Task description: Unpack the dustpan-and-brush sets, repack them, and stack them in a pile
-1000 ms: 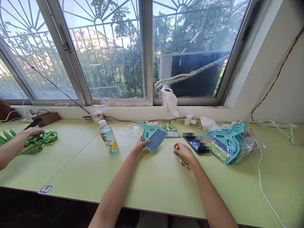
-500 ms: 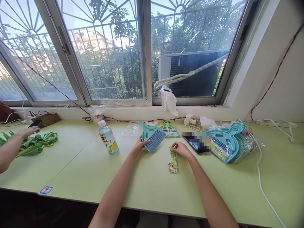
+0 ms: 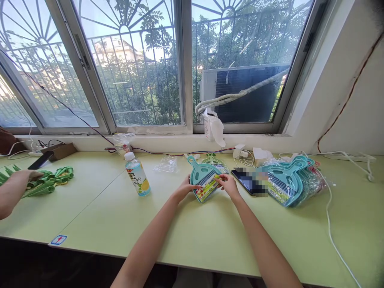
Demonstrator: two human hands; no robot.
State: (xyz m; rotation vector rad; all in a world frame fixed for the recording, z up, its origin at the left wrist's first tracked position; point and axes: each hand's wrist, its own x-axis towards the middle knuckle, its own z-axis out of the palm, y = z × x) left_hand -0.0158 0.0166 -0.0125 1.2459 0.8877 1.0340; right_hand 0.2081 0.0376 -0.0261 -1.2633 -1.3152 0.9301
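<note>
My left hand (image 3: 183, 189) grips the left edge of a teal dustpan with a striped brush (image 3: 201, 173), thumb on its front. A yellow-green printed label (image 3: 207, 188) lies slantwise across the brush bristles. My right hand (image 3: 228, 186) pinches the label's upper right end. Just behind, a green dustpan set (image 3: 213, 161) lies on the table, partly covered by the teal one. To the right, several teal dustpans (image 3: 289, 178) with labels are piled in clear plastic.
A bottle (image 3: 137, 175) stands left of my hands. A phone (image 3: 247, 181) lies to the right, near a white charger (image 3: 239, 151). At the far left, another person's hand (image 3: 22, 182) is over green pieces (image 3: 49, 182). A white cable (image 3: 329, 224) crosses the right side.
The label has been lifted off the table and brought onto the front of the brush. The teal dustpan has moved right and turned more upright. The other person's hand now holds a dark object.
</note>
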